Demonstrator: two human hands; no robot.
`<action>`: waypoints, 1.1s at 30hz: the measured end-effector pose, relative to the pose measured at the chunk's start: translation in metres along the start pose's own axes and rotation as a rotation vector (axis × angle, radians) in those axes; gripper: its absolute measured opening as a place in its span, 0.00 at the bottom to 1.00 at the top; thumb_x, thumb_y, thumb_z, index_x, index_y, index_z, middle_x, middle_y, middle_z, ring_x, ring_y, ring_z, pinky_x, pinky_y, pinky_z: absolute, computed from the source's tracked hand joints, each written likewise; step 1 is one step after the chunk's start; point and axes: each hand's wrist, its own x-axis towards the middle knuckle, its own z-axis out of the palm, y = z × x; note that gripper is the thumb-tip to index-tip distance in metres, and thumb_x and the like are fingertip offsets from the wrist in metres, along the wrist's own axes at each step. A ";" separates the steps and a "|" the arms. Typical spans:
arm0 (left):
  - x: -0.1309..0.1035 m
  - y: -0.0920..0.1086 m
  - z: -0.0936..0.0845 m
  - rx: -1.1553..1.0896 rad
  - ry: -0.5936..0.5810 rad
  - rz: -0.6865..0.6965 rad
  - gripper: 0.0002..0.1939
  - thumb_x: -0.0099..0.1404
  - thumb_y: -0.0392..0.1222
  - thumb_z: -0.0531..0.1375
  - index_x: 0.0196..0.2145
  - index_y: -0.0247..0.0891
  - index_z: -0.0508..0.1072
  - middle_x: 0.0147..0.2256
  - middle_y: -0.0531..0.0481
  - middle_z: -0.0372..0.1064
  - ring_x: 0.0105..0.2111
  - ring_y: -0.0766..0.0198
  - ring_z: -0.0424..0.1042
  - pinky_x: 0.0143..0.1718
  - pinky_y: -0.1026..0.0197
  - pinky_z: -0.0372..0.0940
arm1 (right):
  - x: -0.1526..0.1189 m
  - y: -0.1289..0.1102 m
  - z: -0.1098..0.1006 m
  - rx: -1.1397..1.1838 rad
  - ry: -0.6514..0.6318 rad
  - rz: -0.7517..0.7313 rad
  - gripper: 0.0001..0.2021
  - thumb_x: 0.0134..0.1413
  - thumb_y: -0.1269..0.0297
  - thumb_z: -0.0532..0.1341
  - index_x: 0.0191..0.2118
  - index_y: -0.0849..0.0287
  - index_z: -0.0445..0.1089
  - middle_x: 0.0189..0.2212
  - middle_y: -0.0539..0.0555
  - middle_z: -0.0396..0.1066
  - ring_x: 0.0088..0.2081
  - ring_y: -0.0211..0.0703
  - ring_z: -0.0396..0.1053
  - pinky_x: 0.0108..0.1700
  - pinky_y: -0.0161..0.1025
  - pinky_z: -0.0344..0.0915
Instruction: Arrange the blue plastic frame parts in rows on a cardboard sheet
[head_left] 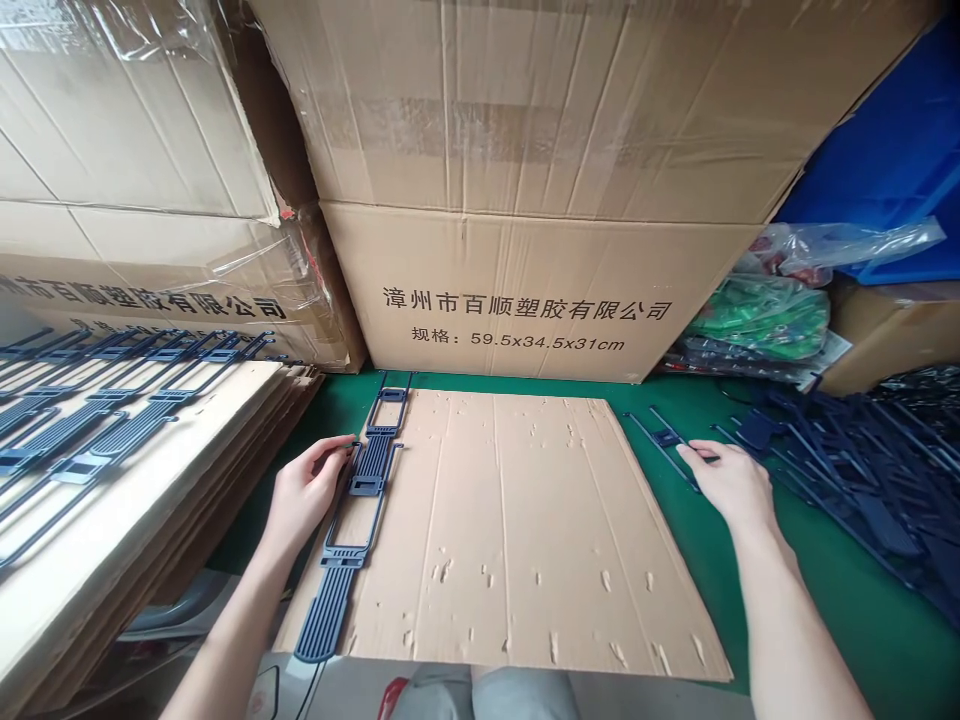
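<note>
My left hand (313, 478) is closed at the left edge of the sheet, its thumb and forefinger pinching the side prong of a dark blue plastic frame piece (370, 470). That piece has a ribbed middle and thin rods, and it lies in line with a ribbed, paddle-shaped dark blue piece (328, 610) below it. Both lie on a flat cardboard sheet (525, 520). Out to the right, my right hand (731, 485) grips one end of another dark blue rod-framed piece (666, 438) over the green tabletop, just beyond the sheet's edge.
A tangled pile of dark blue pieces (870, 490) lies at right. Stacked cardboard sheets (247, 440) at left carry rows of similar pieces (97, 420). Large cartons (525, 260) stand behind, with bagged green items (765, 315) and a blue bin (892, 150) at back right.
</note>
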 end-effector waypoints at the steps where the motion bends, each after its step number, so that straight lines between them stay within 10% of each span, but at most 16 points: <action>1: 0.000 -0.001 0.000 -0.004 -0.004 0.003 0.27 0.58 0.64 0.62 0.47 0.45 0.81 0.46 0.52 0.81 0.48 0.62 0.79 0.48 0.67 0.70 | 0.001 0.001 0.000 0.011 0.007 -0.012 0.22 0.43 0.42 0.62 0.34 0.54 0.80 0.39 0.59 0.79 0.37 0.57 0.72 0.39 0.51 0.63; 6: 0.001 -0.005 -0.001 -0.001 -0.010 0.017 0.25 0.59 0.64 0.61 0.47 0.47 0.81 0.45 0.53 0.81 0.47 0.63 0.79 0.48 0.66 0.69 | -0.002 -0.013 -0.011 0.061 0.027 -0.040 0.19 0.40 0.45 0.61 0.31 0.53 0.79 0.32 0.59 0.78 0.32 0.58 0.72 0.37 0.52 0.63; 12: 0.001 0.000 -0.001 -0.001 -0.026 0.028 0.24 0.59 0.62 0.61 0.45 0.47 0.81 0.47 0.55 0.81 0.49 0.63 0.78 0.50 0.66 0.67 | -0.033 -0.096 -0.038 0.138 0.115 -0.611 0.20 0.64 0.49 0.57 0.39 0.57 0.81 0.42 0.59 0.79 0.43 0.53 0.74 0.50 0.47 0.66; 20: 0.002 0.001 0.000 -0.013 -0.035 0.024 0.23 0.59 0.61 0.60 0.44 0.47 0.81 0.47 0.54 0.81 0.50 0.62 0.78 0.53 0.65 0.67 | -0.119 -0.204 0.013 0.283 -0.644 -0.568 0.10 0.64 0.59 0.60 0.41 0.58 0.75 0.33 0.53 0.73 0.32 0.44 0.69 0.39 0.42 0.65; 26: 0.004 -0.003 -0.002 -0.013 -0.051 0.039 0.24 0.59 0.62 0.60 0.45 0.46 0.81 0.47 0.53 0.81 0.50 0.61 0.78 0.53 0.64 0.67 | -0.146 -0.258 0.046 0.279 -0.708 -0.580 0.07 0.65 0.62 0.64 0.43 0.58 0.66 0.31 0.50 0.70 0.35 0.43 0.69 0.42 0.40 0.64; 33: 0.003 -0.004 -0.001 -0.005 -0.050 0.055 0.22 0.60 0.62 0.60 0.44 0.46 0.81 0.46 0.54 0.81 0.48 0.63 0.78 0.50 0.64 0.66 | -0.183 -0.263 0.007 0.226 -0.738 -0.931 0.15 0.67 0.52 0.66 0.50 0.57 0.71 0.52 0.58 0.69 0.51 0.51 0.71 0.55 0.49 0.68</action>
